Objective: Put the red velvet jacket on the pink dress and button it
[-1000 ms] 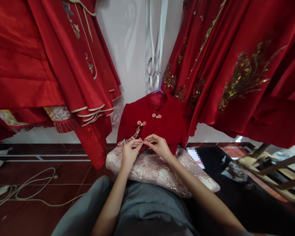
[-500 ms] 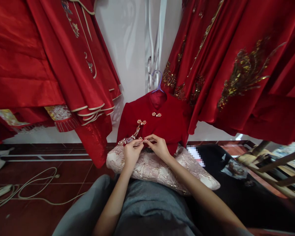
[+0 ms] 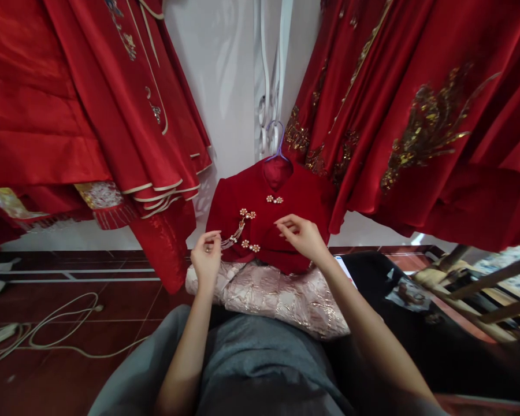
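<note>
A red velvet jacket (image 3: 301, 211) hangs before me on a purple hanger (image 3: 278, 151). Three beaded flower clasps run down its front: a top one (image 3: 274, 199), a middle one (image 3: 248, 214) trailing strings of beads (image 3: 234, 236), and a lower one (image 3: 251, 247). At the jacket's left side, my left hand (image 3: 207, 255) is closed with fingertips together, overlapping the end of the bead strings; whether it grips them is unclear. My right hand (image 3: 302, 237) is raised over the jacket's front, thumb and forefinger nearly meeting. Anything thin between them is too small to make out.
A pale pink brocade cushion (image 3: 281, 294) lies across my lap under the jacket's hem. Red garments (image 3: 112, 115) hang on the left and more (image 3: 372, 144) on the right. Cables (image 3: 65, 329) lie on the tiled floor. A black surface (image 3: 398, 329) at right bears a small plastic bag (image 3: 409, 293).
Both hands have parted from the lower clasp, where their fingertips met. My left hand moved left and my right hand moved right and up. The lower clasp is now uncovered.
</note>
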